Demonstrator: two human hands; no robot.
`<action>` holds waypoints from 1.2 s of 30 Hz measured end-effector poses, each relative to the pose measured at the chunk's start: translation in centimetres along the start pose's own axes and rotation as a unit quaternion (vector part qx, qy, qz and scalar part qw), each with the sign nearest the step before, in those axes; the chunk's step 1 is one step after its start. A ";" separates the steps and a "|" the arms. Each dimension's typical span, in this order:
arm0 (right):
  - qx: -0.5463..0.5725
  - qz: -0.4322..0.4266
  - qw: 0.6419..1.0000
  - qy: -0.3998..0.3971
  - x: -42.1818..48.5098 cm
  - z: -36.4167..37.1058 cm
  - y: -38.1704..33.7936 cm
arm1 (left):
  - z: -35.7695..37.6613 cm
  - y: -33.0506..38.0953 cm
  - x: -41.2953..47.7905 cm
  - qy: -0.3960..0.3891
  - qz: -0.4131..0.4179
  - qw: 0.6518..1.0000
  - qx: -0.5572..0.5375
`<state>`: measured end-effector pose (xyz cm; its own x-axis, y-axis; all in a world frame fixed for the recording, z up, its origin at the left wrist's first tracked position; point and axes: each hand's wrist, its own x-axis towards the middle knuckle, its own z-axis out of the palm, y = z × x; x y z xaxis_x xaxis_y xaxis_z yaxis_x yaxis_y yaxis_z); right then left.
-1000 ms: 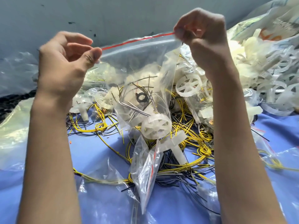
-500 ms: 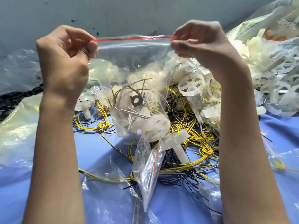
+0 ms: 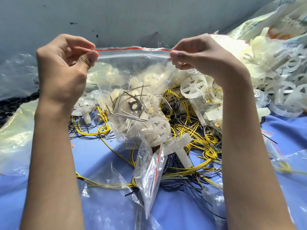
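Pinching the left top corner of a clear plastic zip-lock bag with a thin red stripe along its mouth (image 3: 132, 67) between thumb and forefinger of the left hand (image 3: 66, 70), other fingers curled loosely above. Pinching the right top corner the same way with the right hand (image 3: 204, 58), thumb tip pressed just under the stripe. Held up in the air between both hands, top edge stretched taut and nearly level, zip line running straight below the red stripe, film wrinkled and sagging beneath.

Showing through the film: thin grey metal rods (image 3: 131, 116), a small black plastic ring (image 3: 134, 105), pale plastic pieces, and low down a white spoked plastic wheel (image 3: 156, 130) (inside or just behind the bag, hard to tell). Hanging over a tangle of yellow and black wires (image 3: 196, 133) on a blue cloth (image 3: 182, 209). Lying below, a smaller crumpled clear bag (image 3: 149, 171); heaped at far right, a pile of translucent white plastic parts (image 3: 274, 72). Behind everything, a grey wall (image 3: 132, 17).
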<state>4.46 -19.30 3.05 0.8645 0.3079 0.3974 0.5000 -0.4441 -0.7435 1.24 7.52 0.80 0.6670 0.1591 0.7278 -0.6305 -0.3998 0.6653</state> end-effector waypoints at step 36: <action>-0.044 -0.065 0.997 0.008 -0.7 -0.2 -1.0 | 0.5 0.7 -0.5 -0.024 -0.004 1.000 -0.006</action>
<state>3.36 -19.25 3.66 0.7929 0.3537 0.4961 0.6092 -0.4741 -0.6357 0.68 6.69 0.81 0.6903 0.1186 0.7138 -0.6297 -0.3875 0.6733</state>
